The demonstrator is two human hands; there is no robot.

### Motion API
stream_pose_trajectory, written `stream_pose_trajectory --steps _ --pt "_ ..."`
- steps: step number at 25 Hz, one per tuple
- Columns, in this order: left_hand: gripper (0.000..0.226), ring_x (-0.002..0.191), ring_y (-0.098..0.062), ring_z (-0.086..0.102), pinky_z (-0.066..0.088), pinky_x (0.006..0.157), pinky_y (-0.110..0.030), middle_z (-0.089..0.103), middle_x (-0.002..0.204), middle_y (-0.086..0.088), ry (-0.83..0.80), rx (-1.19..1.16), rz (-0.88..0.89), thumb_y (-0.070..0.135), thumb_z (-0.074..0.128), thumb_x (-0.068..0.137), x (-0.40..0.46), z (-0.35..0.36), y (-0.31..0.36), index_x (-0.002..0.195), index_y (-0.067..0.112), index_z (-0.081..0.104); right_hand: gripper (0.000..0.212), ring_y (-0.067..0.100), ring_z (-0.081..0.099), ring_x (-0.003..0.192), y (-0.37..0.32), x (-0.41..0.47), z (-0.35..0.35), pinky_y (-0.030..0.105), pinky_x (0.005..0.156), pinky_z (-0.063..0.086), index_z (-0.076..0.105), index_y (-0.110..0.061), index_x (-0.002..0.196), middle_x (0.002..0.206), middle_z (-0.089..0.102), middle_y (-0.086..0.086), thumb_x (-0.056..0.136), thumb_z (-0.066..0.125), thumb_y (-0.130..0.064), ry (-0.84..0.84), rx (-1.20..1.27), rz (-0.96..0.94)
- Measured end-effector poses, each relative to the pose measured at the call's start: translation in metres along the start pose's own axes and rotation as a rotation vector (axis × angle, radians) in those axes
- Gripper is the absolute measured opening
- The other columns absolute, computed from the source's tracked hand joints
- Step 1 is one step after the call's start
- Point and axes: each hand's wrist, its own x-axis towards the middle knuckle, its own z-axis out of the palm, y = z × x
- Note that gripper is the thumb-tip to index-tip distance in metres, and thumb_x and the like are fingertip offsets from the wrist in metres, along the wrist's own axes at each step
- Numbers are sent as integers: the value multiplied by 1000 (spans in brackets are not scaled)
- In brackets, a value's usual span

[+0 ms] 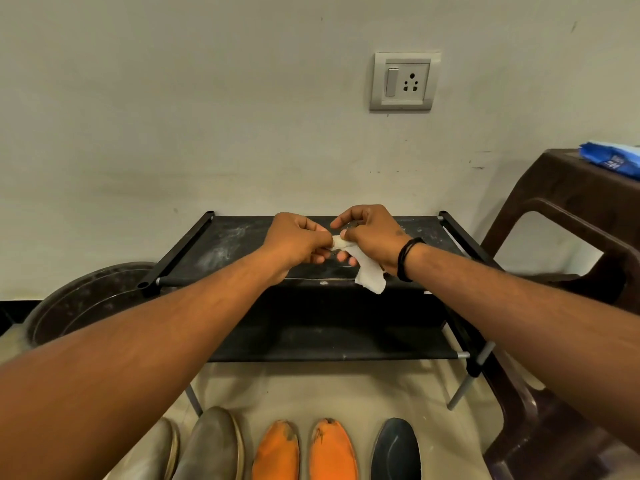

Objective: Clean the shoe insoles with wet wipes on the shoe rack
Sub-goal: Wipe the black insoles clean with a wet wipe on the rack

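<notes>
A white wet wipe (371, 278) hangs between my two hands above the top shelf of the black shoe rack (221, 244). My left hand (298, 242) pinches one end of the wipe. My right hand (372, 237) grips it from the other side, and the loose part dangles below that hand. Several insoles lie in a row on the floor at the bottom of the view: two grey ones (211, 445), two orange ones (277, 452) and a dark one (396, 452). The blue wipes pack (611, 161) lies on the brown stool.
A brown plastic stool (561, 209) stands right of the rack. A dark round basin (86, 306) sits on the floor at the left. The wall behind carries a switch and socket plate (403, 81). The rack's lower shelf (329, 334) is dusty.
</notes>
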Motion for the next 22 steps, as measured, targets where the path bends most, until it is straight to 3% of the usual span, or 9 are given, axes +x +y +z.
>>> stream_pose_trajectory --steps 5,8,11,14,18,22 --pt "16 50 -13 53 46 48 -24 63 63 -7 -18 146 -16 12 80 78 1 -3 4 86 -1 74 28 13 50 51 -7 -8 -3 21 45 43 72 -8 96 87 65 13 92 47 4 1 -243 -13" --pt "39 51 -13 44 40 45 -24 54 62 -4 -40 232 -46 38 83 77 1 -4 3 80 2 69 13 10 45 52 -8 -14 -14 20 48 40 74 -6 96 79 64 5 90 63 -9 -11 -169 4" --pt "43 52 -13 41 38 47 -25 49 61 -2 -32 265 -63 52 75 81 -1 -1 3 74 12 60 13 8 47 53 -2 -11 -18 21 50 40 74 -4 93 71 64 1 84 74 -13 -32 -188 -7" --pt "35 53 -9 50 43 47 -22 62 70 -2 -60 117 -113 41 71 89 0 -5 1 87 6 69 12 9 46 50 6 -5 -13 21 45 39 73 -2 92 65 59 2 86 72 -13 -16 -156 32" --pt "17 63 -11 55 48 53 -22 71 94 -13 -48 38 -101 22 70 92 2 -10 -5 102 9 74 12 17 59 64 10 -2 -10 27 53 46 75 -4 89 84 70 14 87 71 -15 -4 38 80" --pt "12 62 -14 63 55 54 -24 74 86 -10 32 23 -23 12 74 88 3 -2 -10 96 3 72 17 24 68 75 2 4 2 33 64 58 72 7 85 86 73 18 85 73 -10 -12 225 41"
